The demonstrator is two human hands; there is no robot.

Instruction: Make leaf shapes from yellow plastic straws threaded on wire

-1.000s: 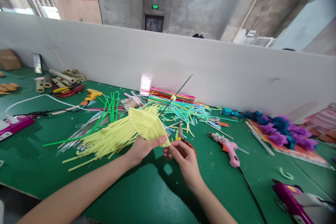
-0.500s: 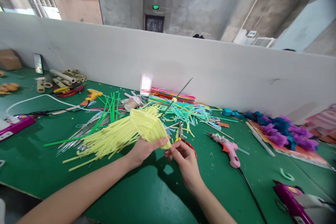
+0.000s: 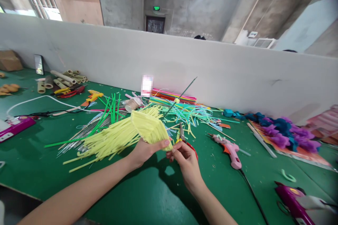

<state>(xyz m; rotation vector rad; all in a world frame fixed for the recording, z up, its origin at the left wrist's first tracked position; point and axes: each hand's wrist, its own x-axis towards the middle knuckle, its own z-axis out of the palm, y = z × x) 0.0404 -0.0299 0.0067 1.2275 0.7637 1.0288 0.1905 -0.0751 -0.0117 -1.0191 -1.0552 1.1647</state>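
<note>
A bare concrete room [image 3: 195, 10] stands behind a long white partition [image 3: 227, 66]. Below spreads a green table [image 3: 148, 197], scattered with craft scraps. Left of centre lies a heap of loose yellow strips [image 3: 105, 139]; at its right end, held above the table, is a bent yellow panel [image 3: 150, 126] of fuzzy strips packed side by side. The left hand [image 3: 142, 152] grips it from below, thumb pressed on top; the right hand [image 3: 187, 156] has thumb and fingertips drawn together, pinching its near right corner. A hard tug there could pull strips loose or skew the bend — and a slack left thumb could let the panel slip. A pink glue gun [image 3: 232, 153] lies to the right; red-handled pliers [image 3: 181, 132] sit just beyond the right hand, where a stray knuckle could knock them.
</note>
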